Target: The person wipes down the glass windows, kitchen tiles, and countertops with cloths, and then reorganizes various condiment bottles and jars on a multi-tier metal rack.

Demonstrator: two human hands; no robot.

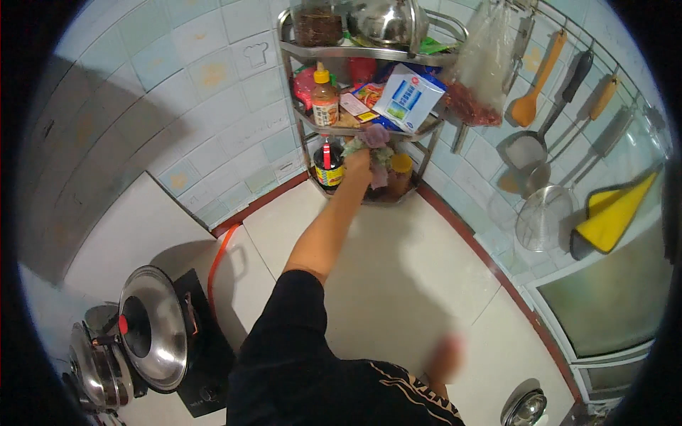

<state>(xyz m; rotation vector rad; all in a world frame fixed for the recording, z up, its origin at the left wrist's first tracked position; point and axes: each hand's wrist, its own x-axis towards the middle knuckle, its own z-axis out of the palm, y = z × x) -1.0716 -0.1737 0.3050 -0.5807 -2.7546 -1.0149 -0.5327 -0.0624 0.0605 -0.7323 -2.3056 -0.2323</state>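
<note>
My left hand [359, 161] reaches out to the lower part of a metal corner rack [367, 52] and grips a crumpled green-and-mauve cloth [376, 137]. Left of that hand, on the bottom shelf, stands a dark bottle [327, 168] with a yellow label and a red top. A jar with a yellow lid [400, 169] is to its right. Close to my body, over the pale countertop [383, 287], my right hand [446, 355] is blurred, and its fingers cannot be made out.
The rack's middle shelf carries a yellow-capped sauce bottle [324, 98] and packets [409, 98]; a metal kettle [386, 21] is on top. A lidded wok [154, 327] sits on a black cooktop [205, 394] at left. Utensils, including a wooden spoon [527, 106], hang on the right wall.
</note>
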